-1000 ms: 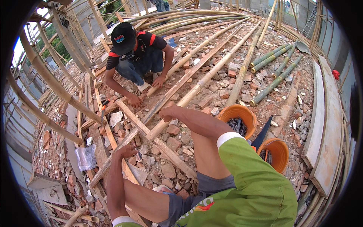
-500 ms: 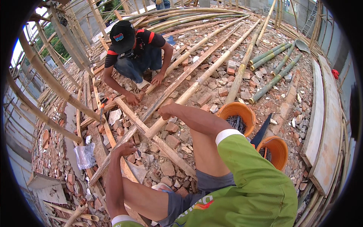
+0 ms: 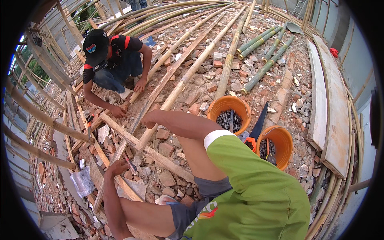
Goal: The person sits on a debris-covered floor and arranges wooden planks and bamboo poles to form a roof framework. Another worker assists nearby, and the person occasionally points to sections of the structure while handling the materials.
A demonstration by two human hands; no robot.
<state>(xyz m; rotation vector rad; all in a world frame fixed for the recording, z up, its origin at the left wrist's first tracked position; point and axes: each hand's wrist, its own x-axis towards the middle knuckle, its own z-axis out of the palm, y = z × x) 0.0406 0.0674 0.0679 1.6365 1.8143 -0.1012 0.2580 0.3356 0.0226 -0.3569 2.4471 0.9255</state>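
My right hand [image 3: 150,118] is closed round a pale bamboo pole [image 3: 184,81], close to its near end. That end rests against a wooden batten [image 3: 165,161] lying crosswise over the rubble. A long timber strip [image 3: 158,90] runs beside the pole, just left of it, and passes by the batten. My left hand [image 3: 117,167] is closed above the timber strip's lower part. A slim reddish and grey thing [image 3: 131,164] sticks out from its fingers; its kind is too small to tell.
A co-worker in a black cap [image 3: 96,47] squats across from me, hands low at another pole. Orange buckets of nails [image 3: 280,151] stand on my right, a handsaw [image 3: 259,127] between them. Green bamboo lengths [image 3: 269,64] and wide boards [image 3: 332,100] lie beyond. Broken brick covers the ground.
The view has swung to the right, so everything sits farther left in the picture. My right hand stays at the pole; the slim thing in my left hand shows more clearly.
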